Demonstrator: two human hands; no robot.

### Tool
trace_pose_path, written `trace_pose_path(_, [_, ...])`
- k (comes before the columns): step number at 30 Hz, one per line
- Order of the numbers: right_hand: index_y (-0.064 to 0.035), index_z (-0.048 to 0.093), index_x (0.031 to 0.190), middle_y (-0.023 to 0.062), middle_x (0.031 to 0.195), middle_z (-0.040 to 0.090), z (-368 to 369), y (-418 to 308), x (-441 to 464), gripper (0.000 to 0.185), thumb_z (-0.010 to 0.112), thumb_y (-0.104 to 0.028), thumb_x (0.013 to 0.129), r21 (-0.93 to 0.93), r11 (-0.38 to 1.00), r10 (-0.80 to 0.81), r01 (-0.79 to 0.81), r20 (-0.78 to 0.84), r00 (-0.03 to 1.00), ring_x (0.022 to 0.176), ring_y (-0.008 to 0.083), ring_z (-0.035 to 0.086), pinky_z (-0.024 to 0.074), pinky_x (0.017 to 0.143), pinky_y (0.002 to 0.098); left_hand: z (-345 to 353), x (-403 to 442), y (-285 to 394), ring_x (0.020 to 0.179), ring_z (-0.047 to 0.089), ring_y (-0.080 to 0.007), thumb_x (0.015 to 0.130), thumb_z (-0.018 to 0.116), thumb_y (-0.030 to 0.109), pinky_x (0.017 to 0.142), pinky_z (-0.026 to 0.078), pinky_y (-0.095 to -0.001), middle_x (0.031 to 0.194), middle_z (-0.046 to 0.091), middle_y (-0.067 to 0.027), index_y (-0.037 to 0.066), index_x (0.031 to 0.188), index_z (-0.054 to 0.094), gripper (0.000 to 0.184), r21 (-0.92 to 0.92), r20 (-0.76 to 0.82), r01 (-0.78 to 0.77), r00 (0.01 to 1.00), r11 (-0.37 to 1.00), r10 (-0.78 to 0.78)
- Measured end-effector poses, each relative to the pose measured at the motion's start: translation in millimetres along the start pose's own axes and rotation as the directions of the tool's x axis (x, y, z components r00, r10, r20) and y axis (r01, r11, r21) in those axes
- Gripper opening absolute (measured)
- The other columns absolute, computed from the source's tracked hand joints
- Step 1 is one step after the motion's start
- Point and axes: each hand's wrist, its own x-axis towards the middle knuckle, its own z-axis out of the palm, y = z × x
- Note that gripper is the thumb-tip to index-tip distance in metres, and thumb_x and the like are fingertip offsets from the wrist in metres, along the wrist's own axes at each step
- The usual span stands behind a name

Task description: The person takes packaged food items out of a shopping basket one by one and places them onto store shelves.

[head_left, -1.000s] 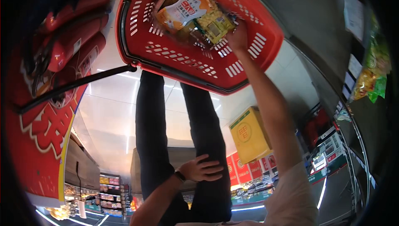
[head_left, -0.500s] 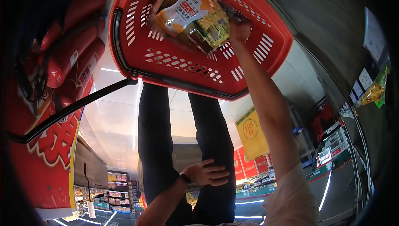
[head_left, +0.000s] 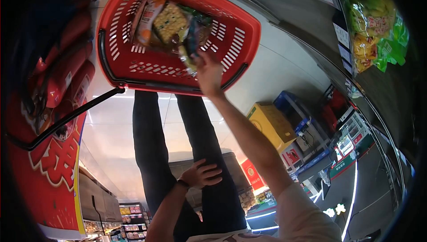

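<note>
A red plastic basket (head_left: 155, 78) with slotted walls sits beyond my feet. My right hand (head_left: 209, 72) reaches over its near side, fingers closed on a shiny snack packet (head_left: 190, 59), blurred and partly hidden. Behind it in the basket lie a clear packet of yellowish pieces (head_left: 171, 22), an orange-and-white pouch (head_left: 149, 21) and other packets whose kinds I cannot make out. My left hand (head_left: 202, 174), with a dark band at the wrist, rests on my dark-trousered leg, its fingers spread and nothing in them.
The basket's black handle (head_left: 75, 119) sticks out to the left. Red fire extinguishers (head_left: 80, 86) stand left, by a red printed panel (head_left: 55, 188). At right a shelf holds bagged snacks (head_left: 373, 24). A yellow box (head_left: 272, 124) and a blue crate (head_left: 296, 108) stand behind my right arm.
The basket now appears further left in view. My right hand has moved to the basket's near side with the snack packet. The pouch and yellowish packet lie differently. My left hand stays on my leg.
</note>
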Motion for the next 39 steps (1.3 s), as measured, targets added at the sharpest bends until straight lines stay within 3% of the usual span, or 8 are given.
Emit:
trace_pose_path(14, [-0.0047,0.070,0.099,0.0123,0.086,0.070,83,-52,6,0.017,0.072,-0.005,0.083,-0.050,0.975,-0.215,0.217,0.054,0.975,0.079,0.0340,0.070,0.0528,0.070,0.0451,11,-8,5,0.135,0.044,-0.0192,0.085,0.067,0.030,0.113,0.034,-0.0507,0.147,0.050,0.0088,0.041,0.127,0.058,0.044,-0.031,-0.172,0.021,0.985,0.999,-0.026])
trace_pose_path(17, [-0.0030,0.070,0.102,0.0158,0.089,0.074,102,-18,12,0.013,0.063,-0.006,0.092,0.343,0.911,0.119,-0.229,0.312,0.943,0.081,0.0310,0.073,0.0557,0.070,0.0414,10,-10,3,0.137,0.042,-0.0186,0.077,0.071,0.032,0.113,0.034,-0.0506,0.150,0.047,0.0092,0.041,0.131,0.056,0.057,-0.036,-0.158,0.036,0.987,0.999,-0.041])
trace_pose_path(20, [-0.0024,0.070,0.099,0.0182,0.092,0.072,101,16,44,0.014,0.061,-0.012,0.094,0.151,0.985,0.111,-0.085,-0.172,0.979,0.085,0.0338,0.070,0.0547,0.076,0.0428,6,-7,2,0.139,0.040,-0.0180,0.071,0.073,0.034,0.114,0.033,-0.0508,0.152,0.044,0.0094,0.042,0.134,0.053,0.067,-0.051,-0.203,0.059,0.977,0.997,-0.068])
trace_pose_path(23, [-0.0007,0.069,0.105,0.0218,0.103,0.069,102,67,91,0.022,0.060,-0.016,0.092,-0.056,0.992,0.098,-0.116,-0.261,0.960,0.101,0.0390,0.066,0.0513,0.092,0.0430,5,-1,-1,0.139,0.040,-0.0176,0.076,0.070,0.034,0.117,0.030,-0.0501,0.151,0.045,0.0095,0.043,0.133,0.053,0.060,-0.079,-0.248,0.080,0.964,0.994,-0.097])
trace_pose_path(28, [-0.0047,0.060,0.131,0.0244,0.122,0.064,115,54,150,0.046,0.061,-0.019,0.087,0.004,0.979,-0.201,0.206,0.226,0.953,0.117,0.0452,0.058,0.0460,0.102,0.0492,-3,10,-7,0.139,0.040,-0.0180,0.088,0.067,0.036,0.120,0.025,-0.0509,0.148,0.047,0.0099,0.044,0.130,0.053,0.045,-0.014,-0.337,0.083,0.938,0.996,-0.083])
trace_pose_path(31, [-0.0116,0.056,0.137,0.0236,0.123,0.064,155,60,158,0.051,0.058,-0.024,0.088,-0.258,0.922,-0.257,0.290,0.155,0.954,0.117,0.0437,0.058,0.0491,0.098,0.0518,-4,20,-4,0.139,0.040,-0.0177,0.091,0.063,0.031,0.120,0.025,-0.0507,0.148,0.046,0.0101,0.044,0.131,0.053,0.043,-0.074,-0.353,0.102,0.928,0.992,-0.121])
trace_pose_path(36, [-0.0246,0.043,0.150,0.0283,0.108,0.068,127,34,183,0.053,0.050,-0.025,0.098,-0.378,0.849,-0.080,0.369,0.598,0.797,0.093,0.0458,0.068,0.0541,0.088,0.0540,-4,24,-5,0.140,0.039,-0.0173,0.090,0.062,0.030,0.120,0.025,-0.0501,0.149,0.047,0.0103,0.044,0.132,0.052,0.045,-0.066,-0.313,0.093,0.943,0.993,-0.110])
trace_pose_path(39, [-0.0311,0.045,0.150,0.0265,0.124,0.063,120,21,183,0.052,0.050,-0.019,0.099,-0.516,0.738,0.170,0.435,0.766,0.620,0.114,0.0389,0.064,0.0502,0.097,0.0523,-3,29,-3,0.140,0.039,-0.0168,0.091,0.061,0.029,0.121,0.023,-0.0500,0.149,0.046,0.0109,0.045,0.131,0.052,0.045,-0.087,-0.370,0.107,0.920,0.990,-0.131])
